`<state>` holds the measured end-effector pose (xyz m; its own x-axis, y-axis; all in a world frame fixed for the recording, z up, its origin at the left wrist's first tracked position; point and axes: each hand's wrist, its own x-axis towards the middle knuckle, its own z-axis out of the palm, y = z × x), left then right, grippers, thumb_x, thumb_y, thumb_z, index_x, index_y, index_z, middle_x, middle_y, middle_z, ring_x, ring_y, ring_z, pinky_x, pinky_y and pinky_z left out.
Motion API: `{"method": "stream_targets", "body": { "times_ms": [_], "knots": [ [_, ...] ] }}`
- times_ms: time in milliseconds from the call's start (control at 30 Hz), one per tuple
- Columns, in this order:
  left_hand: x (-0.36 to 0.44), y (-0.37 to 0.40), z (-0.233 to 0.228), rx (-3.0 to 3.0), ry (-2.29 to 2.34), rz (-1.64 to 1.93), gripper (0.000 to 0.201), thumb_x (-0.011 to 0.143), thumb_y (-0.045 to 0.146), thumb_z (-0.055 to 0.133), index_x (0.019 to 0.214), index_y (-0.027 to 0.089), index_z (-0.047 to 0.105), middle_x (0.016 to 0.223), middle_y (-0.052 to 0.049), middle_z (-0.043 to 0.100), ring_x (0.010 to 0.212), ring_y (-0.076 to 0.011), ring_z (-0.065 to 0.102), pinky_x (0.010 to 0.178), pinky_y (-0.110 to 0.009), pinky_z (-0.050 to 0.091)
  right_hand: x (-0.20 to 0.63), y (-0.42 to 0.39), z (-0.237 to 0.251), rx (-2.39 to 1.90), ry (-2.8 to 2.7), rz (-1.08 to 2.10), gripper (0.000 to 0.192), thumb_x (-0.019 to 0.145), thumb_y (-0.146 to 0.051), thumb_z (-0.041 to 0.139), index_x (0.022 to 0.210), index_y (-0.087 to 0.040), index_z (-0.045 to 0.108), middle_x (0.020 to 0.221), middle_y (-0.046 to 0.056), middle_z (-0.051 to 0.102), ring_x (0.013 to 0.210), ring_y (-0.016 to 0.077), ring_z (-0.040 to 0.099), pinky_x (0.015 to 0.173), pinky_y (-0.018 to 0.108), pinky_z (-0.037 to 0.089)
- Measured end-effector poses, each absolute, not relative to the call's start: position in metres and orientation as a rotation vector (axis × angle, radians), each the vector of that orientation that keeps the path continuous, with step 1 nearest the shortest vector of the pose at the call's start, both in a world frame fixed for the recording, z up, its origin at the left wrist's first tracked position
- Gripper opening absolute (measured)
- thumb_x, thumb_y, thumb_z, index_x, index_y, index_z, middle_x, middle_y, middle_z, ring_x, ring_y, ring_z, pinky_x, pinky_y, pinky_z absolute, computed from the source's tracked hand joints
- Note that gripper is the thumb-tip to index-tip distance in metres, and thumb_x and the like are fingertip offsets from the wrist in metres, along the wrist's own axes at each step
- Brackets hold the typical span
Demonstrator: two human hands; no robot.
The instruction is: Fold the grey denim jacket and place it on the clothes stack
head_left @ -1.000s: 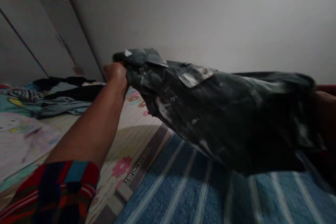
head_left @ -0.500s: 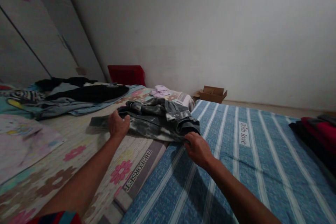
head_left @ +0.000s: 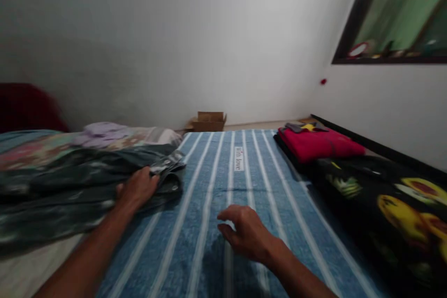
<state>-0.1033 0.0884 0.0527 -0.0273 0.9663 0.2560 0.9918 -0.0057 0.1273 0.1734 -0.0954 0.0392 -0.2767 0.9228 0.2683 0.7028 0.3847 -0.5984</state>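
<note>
On the left lies a mottled dark grey garment with metal buttons; part of it runs out of view. It looks loosely spread across the flowered bedding and over onto the striped cloth. My left hand is closed on the cloth near its right end, beside the buttoned edge. My right hand hovers over the blue and white striped bedsheet, holding nothing. Its thumb and forefinger are apart, pointing left.
Folded clothes lie at the right: a red garment and a black one with yellow prints. A lilac cloth rests behind the grey garment. Beyond the bed stand an open cardboard box and the wall.
The view has swung right, bringing the folded clothes and the window into sight. My right hand has let go of the grey garment and moved away from it. My left hand has shifted along the garment.
</note>
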Motion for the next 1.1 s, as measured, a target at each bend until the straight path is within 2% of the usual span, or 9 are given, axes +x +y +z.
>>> {"method": "stream_targets", "body": {
  "times_ms": [100,233,333,400,533,633,833,967,1100],
  "knots": [
    [-0.082,0.1,0.061,-1.943,-2.078,-0.466,0.012,0.068,0.03,0.042,0.071,0.023,0.051,0.078,-0.007,0.064,0.091,-0.037,0.057,0.071,-0.053,0.046,0.223,-0.135,0.045,-1.524,-1.857,0.337,0.021,0.083,-0.022,0.05,0.099,-0.019,0.064,0.09,0.005,0.068,0.085,0.0177,0.062,0.075,0.027,0.046],
    [-0.008,0.086,0.072,-2.223,-1.677,-0.664,0.02,0.066,0.029,0.038,0.077,0.026,0.055,0.091,-0.005,0.066,0.103,-0.0339,0.054,0.084,-0.052,0.043,0.29,-0.184,0.057,-1.687,-1.623,0.034,0.023,0.087,-0.025,0.043,0.096,-0.02,0.063,0.093,0.006,0.067,0.087,0.0167,0.061,0.079,0.027,0.046],
    [0.069,0.064,0.073,-2.675,-1.455,-0.648,0.029,0.068,0.033,0.04,0.084,0.022,0.061,0.098,-0.009,0.066,0.101,-0.0283,0.058,0.091,-0.041,0.043,0.35,-0.209,0.071,-2.035,-1.35,-0.316,0.028,0.086,-0.033,0.043,0.098,-0.018,0.062,0.1,0.009,0.065,0.095,0.0214,0.059,0.085,0.033,0.044],
    [0.12,0.048,0.072,-2.932,-1.278,-0.611,0.034,0.071,0.033,0.04,0.09,0.019,0.064,0.101,-0.01,0.067,0.101,-0.0249,0.059,0.093,-0.037,0.043,0.395,-0.222,0.078,-2.324,-1.085,-0.51,0.035,0.085,-0.037,0.041,0.103,-0.016,0.062,0.102,0.012,0.064,0.094,0.0262,0.059,0.08,0.038,0.045],
    [0.218,0.018,0.081,-3.205,-0.969,-0.603,0.032,0.076,0.029,0.042,0.096,0.021,0.066,0.103,-0.006,0.068,0.1,-0.021,0.061,0.09,-0.032,0.044,0.465,-0.244,0.073,-2.756,-0.812,-0.466,0.047,0.082,-0.046,0.04,0.107,-0.013,0.063,0.099,0.017,0.063,0.091,0.0325,0.058,0.068,0.042,0.045],
    [0.293,0.003,0.095,-3.241,-0.881,-0.548,0.028,0.079,0.023,0.041,0.086,0.02,0.068,0.094,-0.005,0.07,0.093,-0.0182,0.062,0.085,-0.027,0.045,0.481,-0.254,0.057,-2.767,-0.803,-0.475,0.049,0.083,-0.048,0.038,0.105,-0.013,0.064,0.103,0.016,0.062,0.095,0.0318,0.057,0.07,0.041,0.045],
    [0.412,-0.007,0.105,-3.185,-1.09,-0.446,0.035,0.081,0.034,0.044,0.093,0.011,0.068,0.097,-0.017,0.067,0.092,-0.0255,0.063,0.073,-0.031,0.048,0.471,-0.262,0.037,-2.654,-0.916,-0.576,0.04,0.086,-0.04,0.036,0.103,-0.014,0.062,0.105,0.012,0.062,0.096,0.0288,0.055,0.074,0.039,0.044],
    [0.436,-0.009,0.107,-3.154,-1.167,-0.291,0.034,0.071,0.037,0.06,0.095,0.013,0.068,0.096,-0.016,0.068,0.09,-0.027,0.064,0.066,-0.029,0.049,0.476,-0.267,0.036,-2.569,-0.942,-0.581,0.038,0.085,-0.041,0.037,0.102,-0.017,0.061,0.104,0.01,0.062,0.094,0.0272,0.055,0.075,0.038,0.044],
    [0.427,-0.019,0.119,-3.091,-1.067,-0.25,0.025,0.066,0.023,0.065,0.09,0.018,0.068,0.092,-0.013,0.068,0.091,-0.0263,0.063,0.068,-0.029,0.049,0.476,-0.271,0.031,-2.462,-0.959,-0.593,0.039,0.085,-0.044,0.037,0.099,-0.017,0.061,0.103,0.01,0.062,0.094,0.0272,0.054,0.08,0.039,0.043]
  ]
}}
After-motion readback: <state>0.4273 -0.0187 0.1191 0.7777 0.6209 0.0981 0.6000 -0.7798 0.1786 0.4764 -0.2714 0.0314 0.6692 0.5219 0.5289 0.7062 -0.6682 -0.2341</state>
